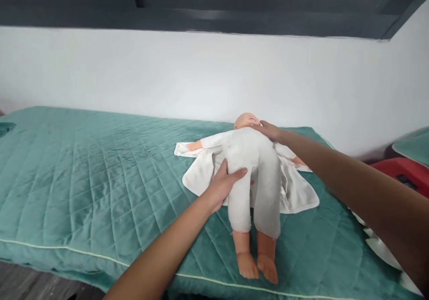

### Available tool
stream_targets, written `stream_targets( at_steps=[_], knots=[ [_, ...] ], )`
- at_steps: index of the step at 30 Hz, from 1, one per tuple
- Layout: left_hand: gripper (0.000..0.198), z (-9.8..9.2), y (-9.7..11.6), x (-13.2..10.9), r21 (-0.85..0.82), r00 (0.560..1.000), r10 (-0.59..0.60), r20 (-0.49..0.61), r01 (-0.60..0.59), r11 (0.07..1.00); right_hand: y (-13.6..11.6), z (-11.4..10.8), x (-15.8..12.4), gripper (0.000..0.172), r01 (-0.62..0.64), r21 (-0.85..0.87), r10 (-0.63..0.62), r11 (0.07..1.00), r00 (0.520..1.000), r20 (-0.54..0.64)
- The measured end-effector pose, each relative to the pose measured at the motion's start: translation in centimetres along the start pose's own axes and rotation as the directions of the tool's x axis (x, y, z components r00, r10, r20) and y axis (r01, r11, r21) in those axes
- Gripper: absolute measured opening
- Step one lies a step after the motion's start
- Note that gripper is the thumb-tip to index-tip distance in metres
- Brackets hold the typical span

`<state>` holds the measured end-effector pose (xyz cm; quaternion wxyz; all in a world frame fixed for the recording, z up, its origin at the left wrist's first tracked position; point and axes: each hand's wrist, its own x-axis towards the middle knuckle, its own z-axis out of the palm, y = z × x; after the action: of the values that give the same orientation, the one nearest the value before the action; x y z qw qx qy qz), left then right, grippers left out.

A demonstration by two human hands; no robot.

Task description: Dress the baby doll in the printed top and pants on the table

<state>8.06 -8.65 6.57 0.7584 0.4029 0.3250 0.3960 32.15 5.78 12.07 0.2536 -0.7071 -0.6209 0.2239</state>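
With left fingers (239, 173) grasping the doll (251, 150) by its thigh (238, 199) and right fingers (265, 127) resting loosely at its head (243, 120), we should support both ends gently.

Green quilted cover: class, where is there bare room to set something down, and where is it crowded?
The widest free patch of cover lies left of the white garment and left forearm, between wall and pale piping. A smaller one lies right of the doll's feet. Crowded: around the doll, with garment, left hand and right hand.
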Motion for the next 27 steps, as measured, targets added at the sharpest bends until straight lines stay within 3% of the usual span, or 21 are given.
stream_targets(
  at_steps=[2, 5, 7, 9, 11, 14, 15, 17, 18, 19, 22, 24, 27],
  knots=[
    [0.066, 0.1, -0.6, 0.0, 0.047, 1.000, 0.010, -0.013, -0.010, 0.999, 1.1, 0.2, 0.1, 0.093, -0.032, -0.051, 0.034, 0.998, 0.999, 0.029],
    [0.052, -0.8, -0.7, 0.1, 0.172, 0.996, 0.050, -0.068, -0.038, 0.984, 1.7, -0.5, 0.9, 0.097, 0.042, -0.228, -0.022, 0.973, 0.996, 0.089],
    [0.043, -1.9, -0.4, 0.5, 0.308, 0.988, 0.077, -0.136, -0.032, 0.951, 1.5, -1.6, 1.4, 0.096, 0.100, -0.399, -0.059, 0.911, 0.992, 0.115],
    [0.038, -3.0, -0.2, 1.0, 0.506, 0.962, 0.178, -0.206, -0.051, 0.861, 0.6, -2.5, 1.6, 0.095, 0.140, -0.539, -0.111, 0.831, 0.990, 0.085],
    [0.031, -3.7, -0.1, 1.9, 0.751, 0.910, 0.368, -0.189, -0.107, 0.652, -0.9, -2.6, 1.3, 0.088, 0.191, -0.591, -0.225, 0.784, 0.974, 0.016],
    [0.028, -4.2, 0.2, 3.5, 0.975, 0.828, 0.561, -0.017, -0.111, 0.193, -4.2, -0.1, 0.1, 0.068, 0.328, -0.578, -0.410, 0.748, 0.912, -0.013],
    [0.030, -4.3, 0.2, 4.1, 0.994, 0.813, 0.582, 0.019, -0.077, 0.074, -5.4, 1.4, -0.3, 0.064, 0.415, -0.574, -0.479, 0.707, 0.877, 0.044],
    [0.035, -4.8, 0.3, 5.1, 0.998, 0.794, 0.607, 0.011, 0.032, -0.059, -7.5, 5.0, -1.1, 0.062, 0.599, -0.552, -0.577, 0.580, 0.780, 0.242],
    [0.037, -5.1, 0.3, 5.4, 0.993, 0.788, 0.615, -0.024, 0.092, -0.078, -8.3, 6.8, -1.3, 0.061, 0.643, -0.546, -0.576, 0.537, 0.753, 0.319],
    [0.036, -5.6, 0.2, 5.7, 0.986, 0.783, 0.618, -0.066, 0.145, -0.078, -8.9, 8.6, -1.5, 0.059, 0.647, -0.554, -0.546, 0.524, 0.754, 0.365],
    [0.030, -6.8, -0.2, 6.1, 0.974, 0.781, 0.604, -0.156, 0.224, -0.038, -9.9, 12.2, -1.6, 0.046, 0.582, -0.596, -0.425, 0.553, 0.813, 0.399],
    [0.027, -7.4, -0.4, 6.3, 0.973, 0.773, 0.608, -0.181, 0.232, -0.005, -9.9, 12.9, -1.3, 0.040, 0.559, -0.600, -0.395, 0.572, 0.829, 0.396],
    [0.022, -8.0, -0.2, 6.7, 0.971, 0.740, 0.633, -0.227, 0.219, 0.093, -9.4, 11.6, -0.9, 0.041, 0.560, -0.575, -0.397, 0.596, 0.829, 0.395]
  ],
)
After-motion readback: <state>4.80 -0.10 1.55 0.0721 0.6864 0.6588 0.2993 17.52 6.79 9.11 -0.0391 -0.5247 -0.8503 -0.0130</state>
